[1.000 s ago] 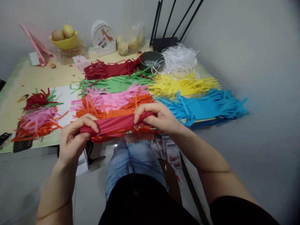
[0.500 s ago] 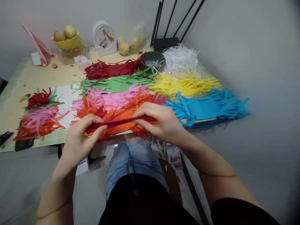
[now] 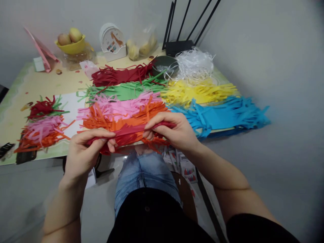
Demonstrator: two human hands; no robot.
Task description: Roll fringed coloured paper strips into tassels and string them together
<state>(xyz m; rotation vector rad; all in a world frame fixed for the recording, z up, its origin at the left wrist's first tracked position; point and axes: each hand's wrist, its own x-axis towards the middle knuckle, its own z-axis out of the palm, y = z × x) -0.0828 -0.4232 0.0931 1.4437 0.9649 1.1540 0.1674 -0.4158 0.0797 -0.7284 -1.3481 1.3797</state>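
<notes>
A dark red strip of fringed tissue paper [image 3: 130, 129], gathered lengthwise, stretches between my two hands above the table's front edge. My left hand [image 3: 87, 145] pinches its left end between thumb and fingers. Its right end is gripped by my right hand [image 3: 173, 130], thumb below and fingers on top. Directly beneath lies orange fringed paper [image 3: 124, 124]. Pink fringed paper [image 3: 126, 108], green fringed paper [image 3: 126, 91] and another dark red fringed piece [image 3: 124, 76] lie behind it in rows.
Blue fringed paper [image 3: 220, 118] and yellow fringed paper [image 3: 202, 92] lie on the right. White ribbon [image 3: 196, 65] is heaped beside a dark bowl [image 3: 164, 64]. Small tassel bunches [image 3: 43, 128] sit at left. A black router [image 3: 179, 48] and a yellow fruit bowl [image 3: 72, 47] stand at the back.
The red paper has turned and spread somewhat at its middle, with loose red strips hanging below. Both hands have shifted their grip slightly, fingers now curling under it.
</notes>
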